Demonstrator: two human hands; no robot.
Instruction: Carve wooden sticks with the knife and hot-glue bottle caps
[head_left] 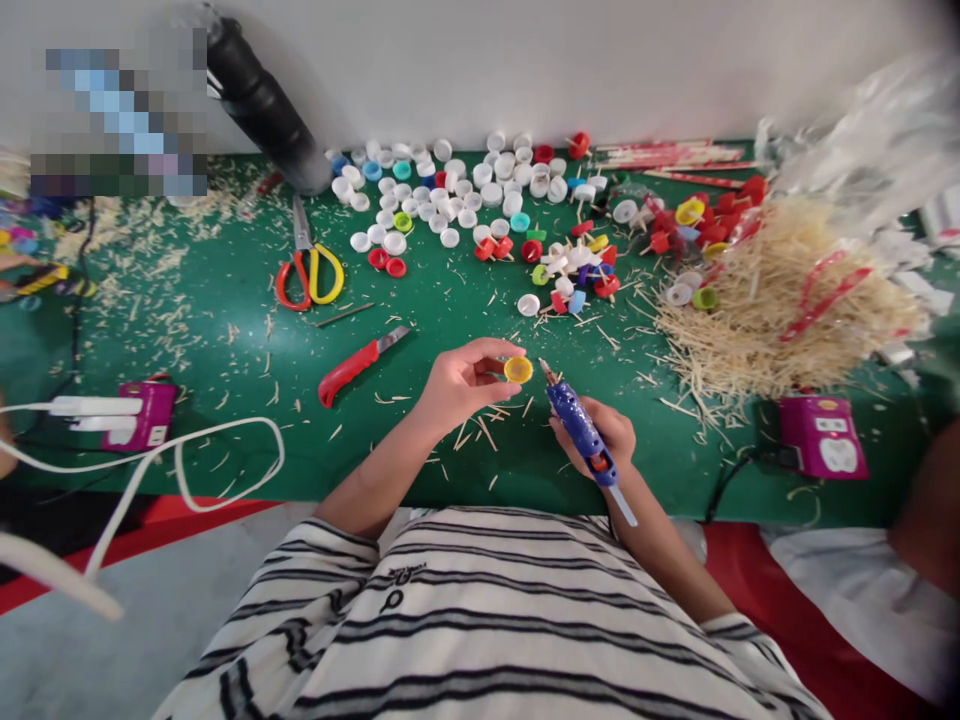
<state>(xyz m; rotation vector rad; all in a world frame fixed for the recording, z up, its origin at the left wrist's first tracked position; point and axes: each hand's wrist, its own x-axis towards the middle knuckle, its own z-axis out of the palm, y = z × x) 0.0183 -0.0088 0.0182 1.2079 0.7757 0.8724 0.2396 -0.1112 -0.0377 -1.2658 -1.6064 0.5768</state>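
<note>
Between thumb and fingers, my left hand [465,382] pinches a yellow bottle cap [518,370], its hollow side facing up toward me. My right hand [609,432] is wrapped around a blue hot glue gun [581,425], with a clear glue stick [623,506] poking out of its back end. The nozzle points at the yellow cap from the right, a small gap apart. Both hands are above the green table [420,455] near its front edge. Some fingers of my right hand are hidden behind the glue gun.
White and coloured bottle caps [448,205] spread along the back. Scissors [308,270] and a red-handled knife [360,366] lie left. A heap of thin wooden sticks [795,300] is at right. Purple power sockets [823,438] and white cables [225,425] flank me; a black bottle [262,105] leans behind.
</note>
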